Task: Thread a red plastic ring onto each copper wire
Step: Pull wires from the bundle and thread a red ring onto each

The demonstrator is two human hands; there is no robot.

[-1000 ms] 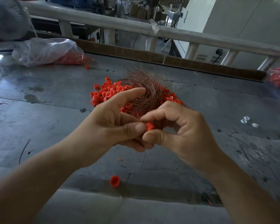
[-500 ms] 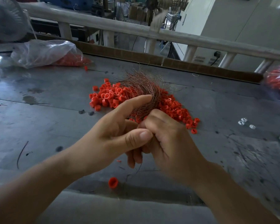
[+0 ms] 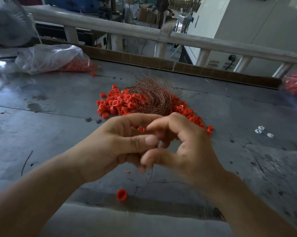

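My left hand (image 3: 120,142) and my right hand (image 3: 187,147) meet above the grey metal table (image 3: 58,117), fingers interlocked. My left thumb pinches a thin copper wire (image 3: 151,175) that hangs down to the table. A red plastic ring (image 3: 141,129) shows between the hands, against my right index fingertip; the grip is partly hidden and blurred. Behind the hands lies a pile of red rings (image 3: 117,105) with a tangled bundle of copper wires (image 3: 153,94) on top.
One loose red ring (image 3: 121,195) lies near the table's front edge. A clear plastic bag of rings (image 3: 55,57) sits at the back left, another bag (image 3: 296,86) at the right edge. Small white parts (image 3: 261,132) lie to the right. A fan (image 3: 7,23) stands far left.
My right hand held the red ring out in plain view, then closed in against my left hand. The hands have shifted slightly toward me and the ring is now mostly hidden between the fingers.
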